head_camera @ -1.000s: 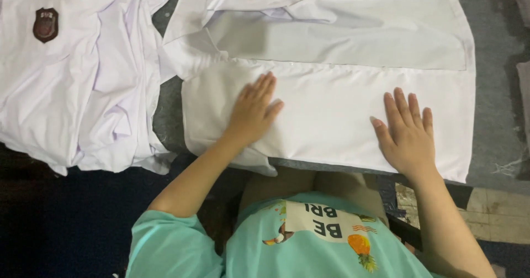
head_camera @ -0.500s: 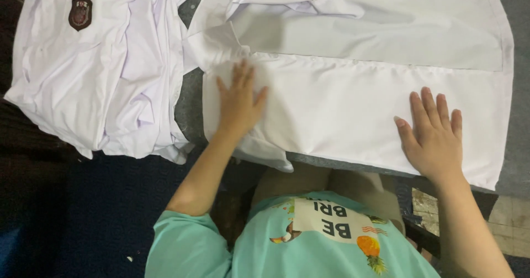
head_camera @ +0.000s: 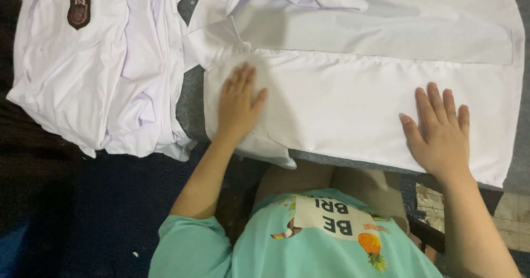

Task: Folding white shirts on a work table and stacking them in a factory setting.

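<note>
A white shirt [head_camera: 353, 85] lies spread flat on a grey surface [head_camera: 190, 98] in front of me, its lower part folded up toward me. My left hand [head_camera: 238, 104] presses palm-down on the shirt's near left corner, fingers together. My right hand [head_camera: 439, 131] rests flat on the shirt's near right part, fingers spread. Neither hand grips anything.
A pile of crumpled white shirts [head_camera: 99, 68], one with a dark red badge [head_camera: 79, 11], lies to the left. Dark blue cloth [head_camera: 83, 212] covers the lower left. My teal T-shirt [head_camera: 309, 239] fills the bottom middle. The grey surface's near edge runs under the shirt.
My left hand has slid a little to the left across the shirt toward its corner. My right hand has stayed flat on the right part. The view has shifted slightly.
</note>
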